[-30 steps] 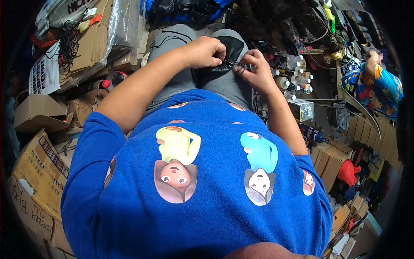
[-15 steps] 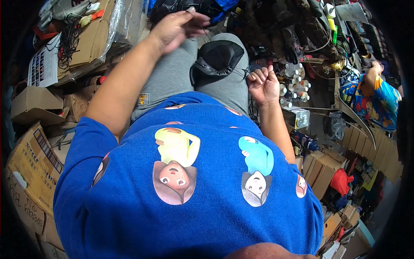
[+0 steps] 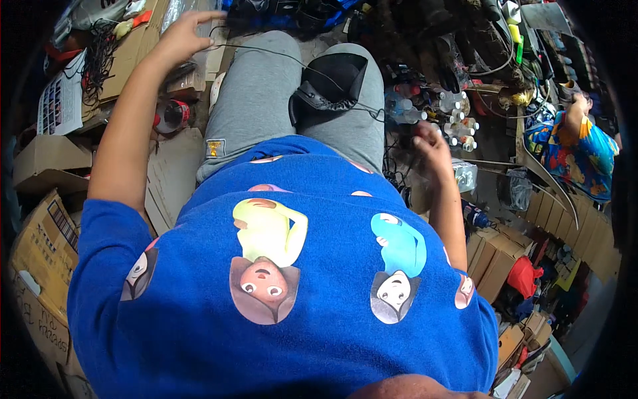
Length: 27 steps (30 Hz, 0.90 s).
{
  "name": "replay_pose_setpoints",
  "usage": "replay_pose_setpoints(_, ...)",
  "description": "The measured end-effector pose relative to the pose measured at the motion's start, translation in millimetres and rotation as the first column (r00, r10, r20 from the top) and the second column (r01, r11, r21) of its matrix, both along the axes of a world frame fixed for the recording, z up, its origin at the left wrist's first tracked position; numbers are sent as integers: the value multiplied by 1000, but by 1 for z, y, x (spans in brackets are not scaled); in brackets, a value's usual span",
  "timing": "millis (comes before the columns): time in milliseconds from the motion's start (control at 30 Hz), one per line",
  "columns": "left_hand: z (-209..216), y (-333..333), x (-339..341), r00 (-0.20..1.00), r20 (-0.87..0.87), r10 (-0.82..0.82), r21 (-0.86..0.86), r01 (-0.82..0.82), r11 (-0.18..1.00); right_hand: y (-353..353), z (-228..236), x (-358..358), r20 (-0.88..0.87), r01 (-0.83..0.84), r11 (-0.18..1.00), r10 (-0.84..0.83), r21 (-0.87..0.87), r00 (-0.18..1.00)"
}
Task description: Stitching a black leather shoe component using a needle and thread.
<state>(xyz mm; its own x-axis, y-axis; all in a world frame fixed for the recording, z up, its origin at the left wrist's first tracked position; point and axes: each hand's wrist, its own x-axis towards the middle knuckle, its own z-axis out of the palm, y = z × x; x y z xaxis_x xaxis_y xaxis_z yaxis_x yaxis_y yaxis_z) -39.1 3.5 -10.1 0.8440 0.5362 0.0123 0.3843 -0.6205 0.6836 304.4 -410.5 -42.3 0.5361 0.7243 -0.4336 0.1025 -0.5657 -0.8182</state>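
Observation:
A black shoe upper [image 3: 332, 90] lies over my right thigh, its gathered edge turned toward me. A long dark thread [image 3: 272, 51] runs from it, across my left thigh, to my left hand [image 3: 186, 38]. That hand is raised beyond my left knee, thumb and forefinger apart, and the thread meets it near the thumb; the exact grip is hard to see. My right hand [image 3: 433, 151] is off to the right of my lap, fingers bent and smeared by motion. Whether it holds anything cannot be made out. More thread [image 3: 372, 112] sticks out from the upper's right side.
Several small bottles [image 3: 458, 123] stand on the floor to the right. Cardboard boxes [image 3: 50, 163] and a bottle with a red label [image 3: 174, 116] are at left. Black items on blue plastic [image 3: 339, 13] lie ahead. Another person [image 3: 575, 149] in a colourful shirt is at far right.
My left hand has swung outward to the left, drawing the thread out across my lap. My right hand has moved right and toward me. The upper stays on my thigh.

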Motion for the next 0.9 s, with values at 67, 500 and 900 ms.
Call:
replay_pose_setpoints(67, 27, -47, 15, 999, 24, 42, 310, -47, 950, 45, 30, -19, 73, -51, 978, 37, 202, 997)
replay_pose_setpoints(500, 10, -133, 97, 893, -84, -442, -121, 431, 894, 158, 22, -54, 253, -368, 927, 339, 74, 906)
replay_pose_setpoints(900, -23, -140, 143, 954, 150, -260, -237, 290, 927, 125, 59, -78, 386, -601, 799, 560, -20, 733)
